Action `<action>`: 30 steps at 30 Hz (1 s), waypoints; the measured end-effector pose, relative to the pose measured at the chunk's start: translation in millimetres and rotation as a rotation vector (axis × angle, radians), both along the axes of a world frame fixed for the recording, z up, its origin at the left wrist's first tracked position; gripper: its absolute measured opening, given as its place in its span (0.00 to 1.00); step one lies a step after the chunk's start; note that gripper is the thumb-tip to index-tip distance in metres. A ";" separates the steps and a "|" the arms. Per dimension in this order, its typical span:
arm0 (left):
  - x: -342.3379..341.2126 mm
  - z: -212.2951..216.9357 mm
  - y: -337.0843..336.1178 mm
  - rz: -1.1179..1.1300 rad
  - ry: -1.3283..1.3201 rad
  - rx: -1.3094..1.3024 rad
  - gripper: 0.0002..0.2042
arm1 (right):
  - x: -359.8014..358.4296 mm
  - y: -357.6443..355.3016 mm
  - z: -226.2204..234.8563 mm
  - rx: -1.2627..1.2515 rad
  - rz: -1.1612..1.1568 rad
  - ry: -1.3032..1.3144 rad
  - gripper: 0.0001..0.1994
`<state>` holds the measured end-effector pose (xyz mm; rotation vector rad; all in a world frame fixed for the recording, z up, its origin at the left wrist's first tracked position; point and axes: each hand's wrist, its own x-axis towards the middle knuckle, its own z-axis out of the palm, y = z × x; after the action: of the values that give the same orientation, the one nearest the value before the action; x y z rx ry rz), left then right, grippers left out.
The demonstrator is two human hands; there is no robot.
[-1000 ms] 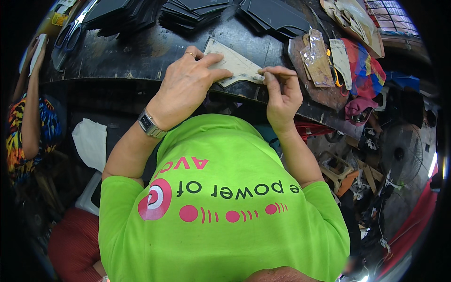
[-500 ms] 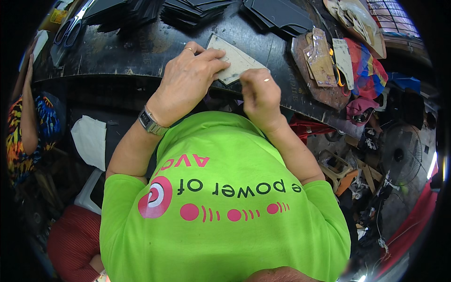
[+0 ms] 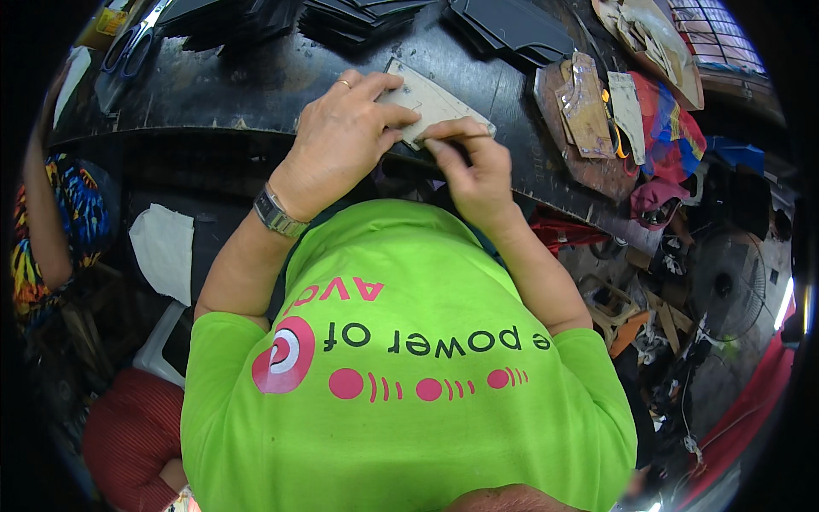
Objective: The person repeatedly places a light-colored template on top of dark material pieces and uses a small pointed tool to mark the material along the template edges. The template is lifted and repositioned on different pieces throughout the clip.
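A pale grey, flat template piece [image 3: 431, 96] with straight edges and a corner toward me lies on the black worktable [image 3: 256, 90], close to its near edge. My left hand [image 3: 341, 128] rests on the template's left part, fingers spread and pressing down. At the near corner of the template is my right hand [image 3: 479, 171], its thumb and forefinger brought together and other fingers curled. Whatever it pinches is too small or hidden to name. Dark material seems to show just under the template's near edge.
Stacks of black cut sheets [image 3: 367, 24] line the table's far side. Blue-handled scissors [image 3: 130, 53] lie at the far left. At right, a brown board [image 3: 554, 128] bears cardboard patterns and orange-handled scissors [image 3: 618, 141]. Another person's arm [image 3: 49, 213] is at left; a fan [image 3: 725, 282] stands right.
My right hand has turned, its thumb and forefinger now extended to the template's near corner instead of curled at its right side. My left hand stays pressed on the template.
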<state>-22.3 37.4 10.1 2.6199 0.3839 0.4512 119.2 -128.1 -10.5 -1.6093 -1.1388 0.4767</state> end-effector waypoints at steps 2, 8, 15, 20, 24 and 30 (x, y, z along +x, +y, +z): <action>0.3 -0.8 1.1 0.027 -0.024 -0.046 0.14 | -0.4 2.1 2.5 0.018 0.085 -0.393 0.08; 0.6 0.2 4.5 0.029 -0.022 -0.078 0.15 | 17.2 18.3 11.2 0.017 0.004 0.460 0.04; -4.1 -2.0 0.9 0.121 0.028 -0.081 0.15 | 15.4 54.3 -9.5 0.092 -0.126 0.310 0.04; -3.6 -4.3 3.9 0.103 -0.050 -0.085 0.28 | 5.8 52.0 -10.8 0.105 -0.074 -0.269 0.05; -3.0 -4.5 5.0 0.152 -0.048 -0.182 0.46 | 11.5 53.7 -7.7 0.175 -0.006 -0.446 0.09; -4.4 -5.7 4.3 0.147 -0.037 -0.152 0.52 | 12.9 55.2 -11.4 0.141 -0.013 -0.266 0.07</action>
<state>-26.8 41.7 4.5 2.4425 0.5786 0.4969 132.1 -72.9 -21.9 -1.5872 -1.3278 0.1711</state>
